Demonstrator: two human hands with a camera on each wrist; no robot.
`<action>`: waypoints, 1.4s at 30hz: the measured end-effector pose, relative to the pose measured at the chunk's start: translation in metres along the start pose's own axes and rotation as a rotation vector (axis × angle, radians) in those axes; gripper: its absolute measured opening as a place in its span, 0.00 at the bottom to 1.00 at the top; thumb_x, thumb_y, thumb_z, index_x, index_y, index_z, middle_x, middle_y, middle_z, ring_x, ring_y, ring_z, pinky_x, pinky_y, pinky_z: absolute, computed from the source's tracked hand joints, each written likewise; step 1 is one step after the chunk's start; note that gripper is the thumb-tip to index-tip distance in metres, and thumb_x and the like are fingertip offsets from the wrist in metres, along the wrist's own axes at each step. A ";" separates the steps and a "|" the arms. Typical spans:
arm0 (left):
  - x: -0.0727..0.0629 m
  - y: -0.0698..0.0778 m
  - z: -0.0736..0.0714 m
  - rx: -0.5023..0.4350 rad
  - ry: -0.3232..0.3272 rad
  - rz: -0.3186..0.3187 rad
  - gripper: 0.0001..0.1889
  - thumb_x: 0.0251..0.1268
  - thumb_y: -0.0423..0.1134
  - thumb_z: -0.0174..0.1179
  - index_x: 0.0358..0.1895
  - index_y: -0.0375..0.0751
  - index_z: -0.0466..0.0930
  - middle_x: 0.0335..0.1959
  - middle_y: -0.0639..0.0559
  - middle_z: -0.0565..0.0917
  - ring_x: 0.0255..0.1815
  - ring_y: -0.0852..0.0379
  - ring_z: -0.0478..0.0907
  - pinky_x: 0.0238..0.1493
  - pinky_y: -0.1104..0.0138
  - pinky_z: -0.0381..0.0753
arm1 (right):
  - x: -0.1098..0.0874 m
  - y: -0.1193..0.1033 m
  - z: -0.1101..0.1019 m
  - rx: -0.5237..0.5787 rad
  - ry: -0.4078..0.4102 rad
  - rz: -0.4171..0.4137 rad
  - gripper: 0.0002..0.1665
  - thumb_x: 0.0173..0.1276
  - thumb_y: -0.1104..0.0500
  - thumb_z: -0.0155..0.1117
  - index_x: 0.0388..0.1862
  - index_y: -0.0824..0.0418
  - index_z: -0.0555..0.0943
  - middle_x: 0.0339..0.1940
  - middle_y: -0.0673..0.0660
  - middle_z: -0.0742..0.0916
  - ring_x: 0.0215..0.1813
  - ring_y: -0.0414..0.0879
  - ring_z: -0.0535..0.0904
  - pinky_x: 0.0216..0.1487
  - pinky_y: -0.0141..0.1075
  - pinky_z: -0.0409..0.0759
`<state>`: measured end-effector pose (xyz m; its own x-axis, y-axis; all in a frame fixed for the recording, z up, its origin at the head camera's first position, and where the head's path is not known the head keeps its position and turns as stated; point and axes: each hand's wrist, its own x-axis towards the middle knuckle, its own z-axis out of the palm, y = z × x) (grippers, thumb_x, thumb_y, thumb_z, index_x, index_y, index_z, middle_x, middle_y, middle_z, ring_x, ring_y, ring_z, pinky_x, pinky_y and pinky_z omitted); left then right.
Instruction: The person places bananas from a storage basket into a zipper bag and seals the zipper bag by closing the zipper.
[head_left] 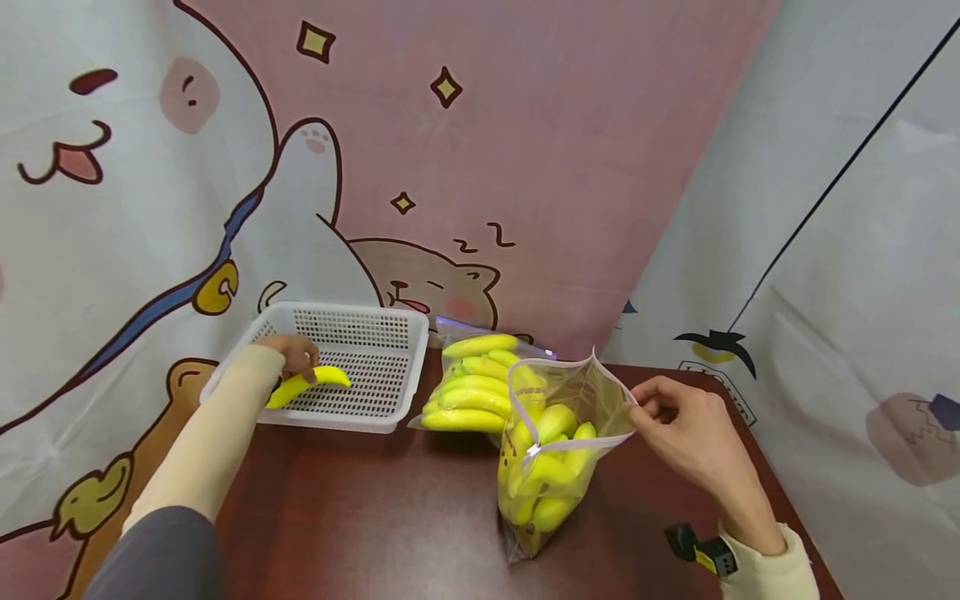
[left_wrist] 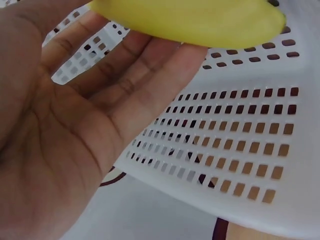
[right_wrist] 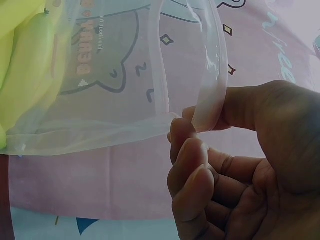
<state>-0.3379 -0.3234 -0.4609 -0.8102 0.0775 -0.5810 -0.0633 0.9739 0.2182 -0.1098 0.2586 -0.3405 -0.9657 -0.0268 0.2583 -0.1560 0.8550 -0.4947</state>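
Note:
In the head view my left hand (head_left: 294, 354) is over the white plastic basket (head_left: 411, 367), holding a yellow banana (head_left: 330, 377). The left wrist view shows the banana (left_wrist: 200, 22) between my thumb side and fingertips, above the perforated basket wall (left_wrist: 240, 135). My right hand (head_left: 686, 425) pinches the rim of a clear zip bag (head_left: 551, 450) at its right corner, and the bag's mouth stands open. Several bananas (head_left: 555, 492) are inside it. Up close in the right wrist view, thumb and forefinger grip the bag's pale rim (right_wrist: 212, 75).
Behind the open bag lies a second clear bag with a purple zip (head_left: 495, 336), holding several bananas (head_left: 468, 400). Everything stands on a dark reddish-brown table (head_left: 375, 508). A cartoon-printed cloth (head_left: 525, 167) hangs behind the table and along its sides.

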 end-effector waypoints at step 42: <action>-0.071 0.083 0.005 -0.312 0.385 0.355 0.22 0.70 0.47 0.65 0.58 0.36 0.77 0.44 0.36 0.84 0.33 0.50 0.83 0.37 0.54 0.87 | 0.000 -0.001 0.000 -0.001 0.000 0.016 0.09 0.69 0.50 0.68 0.43 0.52 0.85 0.26 0.47 0.87 0.26 0.39 0.78 0.28 0.31 0.72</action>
<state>-0.2830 -0.2475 -0.4057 -0.9618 0.2470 -0.1182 0.1290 0.7896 0.6000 -0.1098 0.2581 -0.3397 -0.9681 -0.0125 0.2504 -0.1400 0.8556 -0.4984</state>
